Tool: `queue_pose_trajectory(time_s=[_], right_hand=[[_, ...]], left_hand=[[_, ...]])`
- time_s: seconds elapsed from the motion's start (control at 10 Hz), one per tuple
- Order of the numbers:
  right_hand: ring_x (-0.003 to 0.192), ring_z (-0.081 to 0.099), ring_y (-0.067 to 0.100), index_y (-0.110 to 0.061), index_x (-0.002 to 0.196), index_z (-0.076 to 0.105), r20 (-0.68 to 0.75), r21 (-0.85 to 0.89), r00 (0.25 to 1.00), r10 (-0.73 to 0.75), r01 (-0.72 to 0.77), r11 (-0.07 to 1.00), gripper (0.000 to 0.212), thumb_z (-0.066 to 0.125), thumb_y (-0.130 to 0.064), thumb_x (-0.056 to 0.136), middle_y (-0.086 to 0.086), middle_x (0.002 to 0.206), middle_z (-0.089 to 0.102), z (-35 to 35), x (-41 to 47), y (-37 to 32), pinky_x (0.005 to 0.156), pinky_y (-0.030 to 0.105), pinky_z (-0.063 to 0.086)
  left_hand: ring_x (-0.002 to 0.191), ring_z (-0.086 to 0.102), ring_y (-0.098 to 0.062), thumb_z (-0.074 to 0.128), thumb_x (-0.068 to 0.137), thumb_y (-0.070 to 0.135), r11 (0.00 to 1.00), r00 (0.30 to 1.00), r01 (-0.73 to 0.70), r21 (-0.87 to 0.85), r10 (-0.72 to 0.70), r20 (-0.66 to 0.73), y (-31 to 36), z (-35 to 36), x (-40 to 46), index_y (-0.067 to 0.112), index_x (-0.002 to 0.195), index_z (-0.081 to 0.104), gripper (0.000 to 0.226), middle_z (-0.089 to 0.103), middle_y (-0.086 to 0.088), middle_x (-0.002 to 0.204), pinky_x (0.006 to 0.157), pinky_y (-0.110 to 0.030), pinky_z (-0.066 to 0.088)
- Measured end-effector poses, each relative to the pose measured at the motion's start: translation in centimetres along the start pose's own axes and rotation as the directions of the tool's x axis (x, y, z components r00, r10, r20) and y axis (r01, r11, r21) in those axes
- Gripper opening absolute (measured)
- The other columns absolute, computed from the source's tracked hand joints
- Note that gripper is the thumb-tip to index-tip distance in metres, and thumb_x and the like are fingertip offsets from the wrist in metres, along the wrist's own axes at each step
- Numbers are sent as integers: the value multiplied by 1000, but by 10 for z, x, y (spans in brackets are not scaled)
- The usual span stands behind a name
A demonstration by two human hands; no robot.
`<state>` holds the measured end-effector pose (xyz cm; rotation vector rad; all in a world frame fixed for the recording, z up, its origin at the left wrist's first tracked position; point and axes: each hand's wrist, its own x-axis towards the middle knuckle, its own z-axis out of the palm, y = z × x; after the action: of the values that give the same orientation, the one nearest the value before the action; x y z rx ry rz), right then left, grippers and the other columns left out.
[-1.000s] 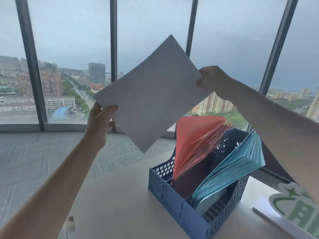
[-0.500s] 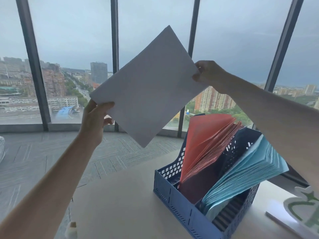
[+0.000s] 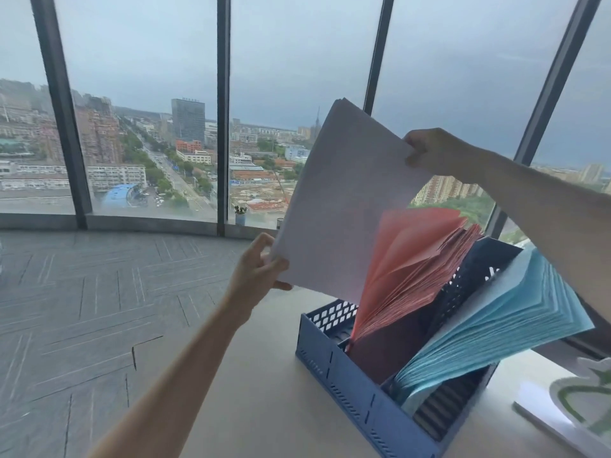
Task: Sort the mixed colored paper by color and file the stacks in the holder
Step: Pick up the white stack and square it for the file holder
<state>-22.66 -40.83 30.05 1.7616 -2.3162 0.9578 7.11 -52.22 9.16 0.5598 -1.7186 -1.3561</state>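
Left hand: the left hand (image 3: 256, 276) is closed on the low left corner of the flat stack of white paper sheets (image 3: 334, 206), with the thumb in front.
Right hand: the right hand (image 3: 429, 153) is pinched shut on the top right edge of the white stack.
White paper: the stack is held up in the air, tilted, just above the left end of the blue plastic file holder with holes in its walls (image 3: 350, 385). Its low edge is hidden behind the pink paper.
Pink paper: a fanned stack of pink paper sheets (image 3: 413, 269) is stood in a middle slot of the holder.
Blue paper: a fanned stack of light blue paper sheets (image 3: 502, 325) is leaned to the right in the next slot.
Holder: it is set on the pale flat table (image 3: 264, 391).
Left slot: it is seen with no paper in it.
Behind: tall glass windows with dark frames (image 3: 223, 110) are seen.
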Motion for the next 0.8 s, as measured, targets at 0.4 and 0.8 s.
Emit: queue_pose_trajectory(time_s=[0.4, 0.8], right_hand=[[102, 62, 35, -10, 118, 62, 101, -478, 995, -19, 65, 876, 27, 62, -16, 91, 8, 101, 61, 5, 17, 33, 85, 40, 47], [100, 62, 33, -10, 117, 65, 143, -464, 990, 3, 64, 883, 27, 65, -17, 91, 11, 104, 66, 3, 21, 53, 86, 40, 48]], left_hand=[[60, 63, -15, 57, 66, 22, 942, 990, 3, 335, -49, 129, -47, 57, -4, 33, 76, 63, 16, 70, 2, 68, 57, -31, 50], [80, 60, -16, 67, 72, 15, 808, 985, -30, 588, -78, 157, -56, 77, 0, 23, 68, 56, 15, 64, 4, 77, 64, -27, 44]])
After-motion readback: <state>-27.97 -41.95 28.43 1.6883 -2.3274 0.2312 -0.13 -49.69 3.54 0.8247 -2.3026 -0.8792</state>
